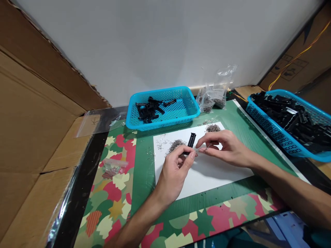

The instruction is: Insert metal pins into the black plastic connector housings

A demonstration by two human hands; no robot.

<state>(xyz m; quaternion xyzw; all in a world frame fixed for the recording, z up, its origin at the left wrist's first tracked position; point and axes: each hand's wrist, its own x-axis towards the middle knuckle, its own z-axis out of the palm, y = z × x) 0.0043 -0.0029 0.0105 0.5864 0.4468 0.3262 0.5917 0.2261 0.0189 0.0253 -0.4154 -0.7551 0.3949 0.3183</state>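
My left hand (176,168) is closed, pinching the lower end of a small black plastic part (191,140) that stands tilted over a white sheet (212,172). Just to its right, my right hand (224,147) is closed on thin metal tweezers (204,148), whose tip points at the black part. Two heaps of tiny metal springs lie on the sheet: one (176,144) just beyond my left hand, another (213,128) beyond my right.
A blue basket (191,103) holding a few black parts stands behind the sheet. A fuller blue basket (274,129) sits at the right. Clear bags of small metal parts (214,96) lean by the wall. Cardboard (38,131) walls the left side. A small bag (113,167) lies on the patterned mat.
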